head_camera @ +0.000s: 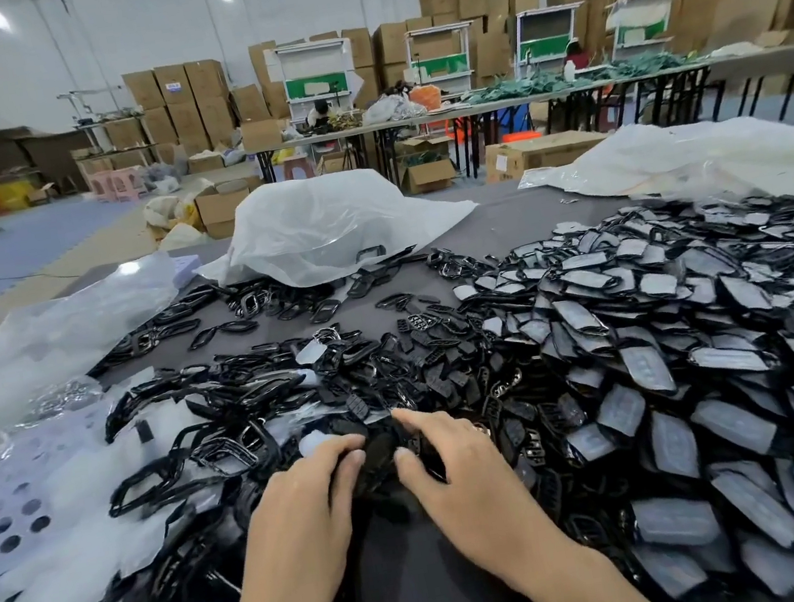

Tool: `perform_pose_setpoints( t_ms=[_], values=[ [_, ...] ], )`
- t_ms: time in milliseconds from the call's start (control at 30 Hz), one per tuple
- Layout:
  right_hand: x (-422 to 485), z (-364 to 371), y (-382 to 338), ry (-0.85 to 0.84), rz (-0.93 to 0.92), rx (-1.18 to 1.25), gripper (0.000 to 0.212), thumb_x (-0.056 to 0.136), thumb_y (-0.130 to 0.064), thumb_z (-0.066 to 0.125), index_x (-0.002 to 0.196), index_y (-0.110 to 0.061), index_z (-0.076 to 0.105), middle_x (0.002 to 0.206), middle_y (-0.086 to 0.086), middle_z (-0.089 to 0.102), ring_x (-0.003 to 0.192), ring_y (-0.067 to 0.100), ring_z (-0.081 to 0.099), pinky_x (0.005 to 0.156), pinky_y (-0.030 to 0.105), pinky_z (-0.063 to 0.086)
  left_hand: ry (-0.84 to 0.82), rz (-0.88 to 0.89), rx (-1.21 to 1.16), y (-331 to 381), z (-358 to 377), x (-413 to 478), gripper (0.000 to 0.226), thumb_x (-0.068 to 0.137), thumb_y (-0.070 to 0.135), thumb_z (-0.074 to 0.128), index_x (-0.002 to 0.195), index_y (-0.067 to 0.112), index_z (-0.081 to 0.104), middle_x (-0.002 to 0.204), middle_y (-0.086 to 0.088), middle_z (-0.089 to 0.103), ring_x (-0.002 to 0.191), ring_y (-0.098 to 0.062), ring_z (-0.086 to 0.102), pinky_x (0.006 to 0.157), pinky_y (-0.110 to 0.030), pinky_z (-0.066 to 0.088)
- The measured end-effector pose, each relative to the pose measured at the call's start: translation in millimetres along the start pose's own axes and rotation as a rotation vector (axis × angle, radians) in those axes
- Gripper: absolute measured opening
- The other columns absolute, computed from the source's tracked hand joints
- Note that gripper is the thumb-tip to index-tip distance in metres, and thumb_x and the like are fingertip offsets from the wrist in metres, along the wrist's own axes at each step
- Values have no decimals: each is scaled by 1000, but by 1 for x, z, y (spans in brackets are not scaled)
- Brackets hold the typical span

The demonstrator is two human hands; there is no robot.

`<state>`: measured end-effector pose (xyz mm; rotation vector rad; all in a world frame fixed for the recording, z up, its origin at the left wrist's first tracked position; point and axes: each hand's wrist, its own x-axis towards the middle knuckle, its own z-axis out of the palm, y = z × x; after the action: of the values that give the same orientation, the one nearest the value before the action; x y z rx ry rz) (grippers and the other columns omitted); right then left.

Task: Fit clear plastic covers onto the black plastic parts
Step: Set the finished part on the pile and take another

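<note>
Both hands are in the thick of it, low at the centre of the counter (492,228). The left hand (302,503) has its fingers (340,446) curled over a black part (382,451), gripping it from the left, and the right hand (458,468) pinches the same piece between thumb and forefinger from the other side. A clear cover (314,441) lies just past the left fingertips, touching the heap. To the left sprawls a tangle of bare black frames (228,431), partly on a white punched sheet (3,519). To the right spreads a big pile of covered parts (701,330), overlapping like scales. Further back sits a crumpled plastic bag (320,224), and stacked cardboard boxes (181,100) line the far wall
</note>
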<state>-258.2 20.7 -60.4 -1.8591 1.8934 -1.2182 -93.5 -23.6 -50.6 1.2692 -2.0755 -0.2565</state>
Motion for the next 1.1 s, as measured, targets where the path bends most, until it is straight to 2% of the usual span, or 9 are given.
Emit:
perform_pose_setpoints(
  t_ms=[100,200,333,500,667,800,900,967,1100],
  values=[
    [1,-5,-3,7,134,318,24,95,-35,63,119,-40,64,94,-25,68,94,-7,61,81,4,42,-10,12,-73,2,-1,-2,20,96,41,52,112,40,65,95,24,69,88,-16,63,73,-31,45],
    [3,-9,-4,26,218,477,11,93,-30,68,101,-38,67,89,-18,70,82,3,67,74,13,49,-22,34,-83,6,-3,-4,29,93,51,42,110,41,63,93,25,66,86,-14,62,72,-30,43],
    [5,-12,-6,23,268,672,10,93,-23,68,100,-30,66,81,-6,71,72,10,69,69,23,56,18,51,-106,5,-2,-4,30,96,54,36,107,40,61,95,23,66,90,-12,60,77,-33,47],
    [8,-14,-6,75,334,865,16,95,-14,64,108,-23,63,89,3,64,68,15,70,64,24,57,231,102,-70,1,1,-1,17,98,35,60,108,31,72,105,17,55,101,-10,46,91,-25,38],
    [8,-13,-5,55,277,791,40,94,-10,63,115,-44,65,87,-13,63,70,9,68,69,24,58,251,74,-126,7,-6,-1,28,92,38,55,115,35,70,94,21,50,95,-6,44,84,-12,35],
    [7,-13,-5,-12,253,709,42,94,-10,58,109,-47,69,78,-16,68,73,8,69,78,31,61,235,-120,-422,14,-11,-1,18,89,42,61,104,46,70,99,22,65,94,-1,59,77,-5,39],
    [7,-13,-7,-4,302,800,38,95,-8,54,103,-39,73,80,-9,73,75,10,69,75,27,60,177,-246,-686,13,-12,1,14,92,36,63,100,43,72,83,4,72,66,-6,62,62,-8,47],
    [6,-14,-8,24,296,780,33,97,-10,54,101,-36,73,84,-6,74,76,9,70,74,24,59,140,-320,-875,13,-11,3,16,95,23,61,99,30,75,83,-5,74,71,-13,69,66,-14,54],
    [3,-14,-4,194,36,242,26,95,-12,62,112,-30,71,99,-15,64,90,1,65,83,11,48,84,-460,-1178,17,-6,6,13,91,10,62,93,14,75,82,-7,74,78,-20,73,68,-20,58]
  ],
)
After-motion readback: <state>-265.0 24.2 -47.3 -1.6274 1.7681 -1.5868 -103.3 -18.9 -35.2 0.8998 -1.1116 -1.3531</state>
